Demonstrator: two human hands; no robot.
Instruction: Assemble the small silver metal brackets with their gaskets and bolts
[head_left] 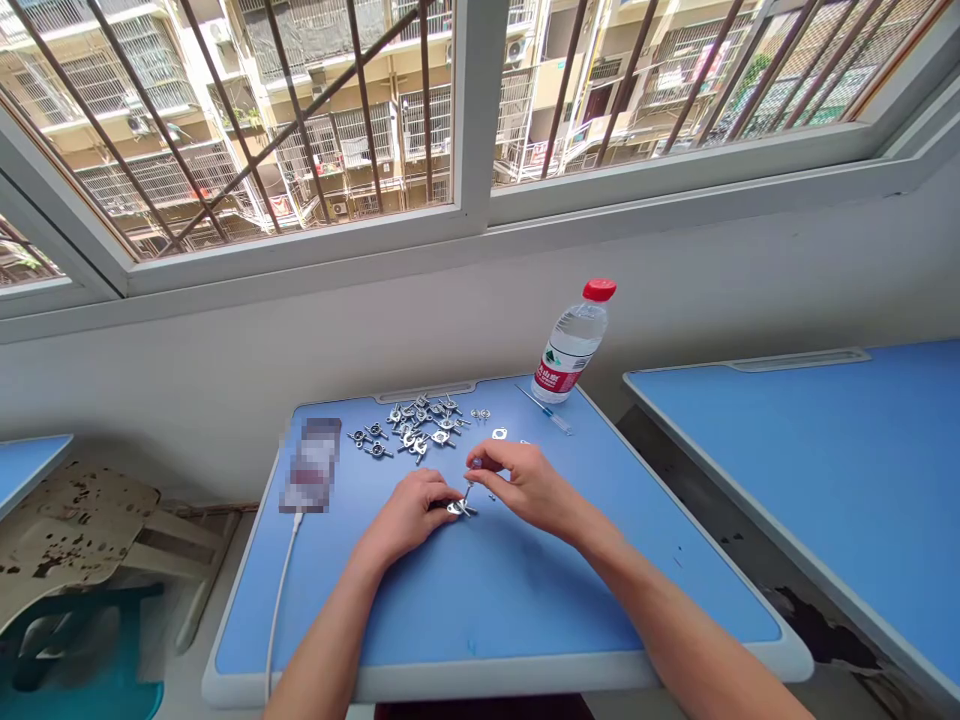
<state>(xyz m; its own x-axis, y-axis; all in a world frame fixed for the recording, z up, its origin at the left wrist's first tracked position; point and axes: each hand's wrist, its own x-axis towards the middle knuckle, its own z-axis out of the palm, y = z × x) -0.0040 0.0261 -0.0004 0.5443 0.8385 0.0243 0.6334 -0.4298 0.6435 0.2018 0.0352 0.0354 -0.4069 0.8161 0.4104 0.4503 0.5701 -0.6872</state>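
Observation:
My left hand [420, 510] rests on the blue table with thumb and fingers closed on a small silver metal fitting [463, 509]. Just to its right, my right hand [517, 478] pinches a small screwdriver [469, 491], its thin shaft pointing down onto the fitting. Most of the screwdriver's handle is hidden by my fingers. Beyond my hands lies a pile of similar silver fittings [422, 415], with several more fittings [377, 450] at its left. A flat metal plate [499, 434] lies behind my right hand, and tiny parts [481, 414] sit near the pile.
A water bottle [571, 350] with a red cap stands at the table's back right corner, beside another screwdriver [546, 409]. A blurred phone-like object [311, 465] with a white cable [283, 590] lies at left. Another blue table [840, 430] stands right; a worn chair [67, 530] stands left.

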